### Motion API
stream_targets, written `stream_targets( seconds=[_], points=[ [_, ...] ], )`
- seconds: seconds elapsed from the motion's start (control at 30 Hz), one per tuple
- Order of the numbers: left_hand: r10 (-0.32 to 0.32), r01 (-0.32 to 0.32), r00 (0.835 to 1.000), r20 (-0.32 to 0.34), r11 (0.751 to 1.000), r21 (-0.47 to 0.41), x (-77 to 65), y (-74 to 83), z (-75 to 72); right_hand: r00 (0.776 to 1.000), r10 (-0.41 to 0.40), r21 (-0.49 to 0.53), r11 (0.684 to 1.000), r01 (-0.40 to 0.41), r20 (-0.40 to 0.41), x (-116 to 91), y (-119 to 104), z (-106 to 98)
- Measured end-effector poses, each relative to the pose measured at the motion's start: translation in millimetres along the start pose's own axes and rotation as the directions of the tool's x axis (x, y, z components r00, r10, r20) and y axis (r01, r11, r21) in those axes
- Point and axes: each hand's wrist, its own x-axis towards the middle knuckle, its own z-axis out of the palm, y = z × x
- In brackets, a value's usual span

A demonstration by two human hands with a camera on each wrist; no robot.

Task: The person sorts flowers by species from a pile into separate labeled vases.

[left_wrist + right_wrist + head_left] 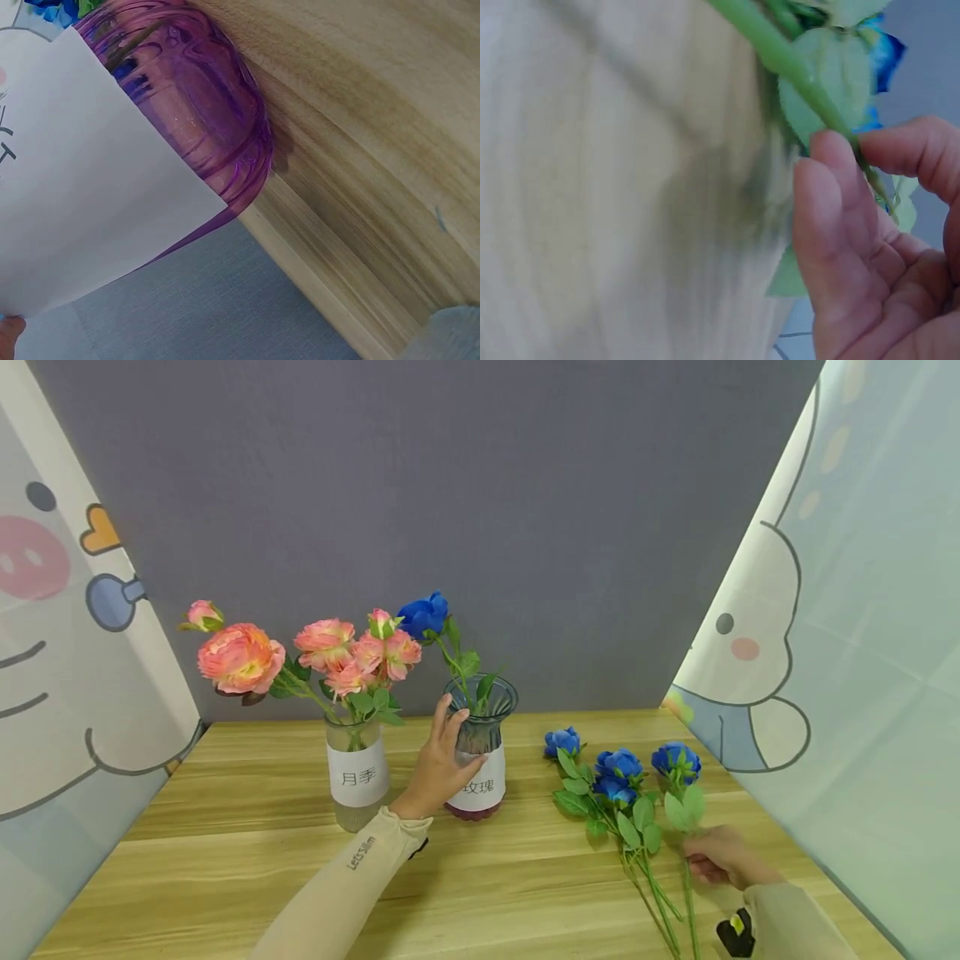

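My left hand (442, 764) holds a ribbed glass vase (487, 735) at its left side, fingers by the neck and thumb on the white label. In the left wrist view, the vase's purple base (202, 97) rests on the wood. A single blue rose (424, 614) leans left out of this vase. At the right, my right hand (723, 856) pinches the green stem (780, 56) of another blue rose (677, 763) between thumb and fingers. Several more blue rose heads (618, 764) lie beside it, their stems pointing toward me.
Left of the held vase stands a second labelled glass vase (358, 810) with pink flowers (242, 658). Both vases are on a wooden table (225, 818). A grey panel (480, 510) closes off the back, and cartoon-printed sheets (862, 693) flank the sides.
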Motion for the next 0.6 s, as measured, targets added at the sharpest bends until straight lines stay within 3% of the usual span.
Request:
stream_targets(
  seconds=[0.27, 0.33, 0.43, 0.6],
  points=[
    [-0.01, 0.01, 1.0, -0.003, 1.0, 0.014, -2.2, -1.4, 0.2, 0.991, -0.126, 0.135, 0.982, 0.131, -0.042, -6.8, -17.7, -10.2],
    [-0.005, 0.005, 1.0, -0.007, 1.0, 0.014, -2.3, -1.2, 0.1, 0.984, -0.149, 0.2, 0.966, 0.165, -0.093, -7.6, -20.3, -9.5],
    [-0.004, 0.004, 1.0, -0.006, 1.0, -0.004, -1.8, -0.2, 0.4, 0.963, -0.183, 0.299, 0.924, 0.238, -0.198, -10.5, -23.3, -7.0],
    [0.001, -0.001, 1.0, -0.012, 1.0, -0.009, -0.8, 0.3, 1.3, 0.914, -0.188, 0.441, 0.829, 0.343, -0.359, -17.0, -34.7, 0.7]
  ],
)
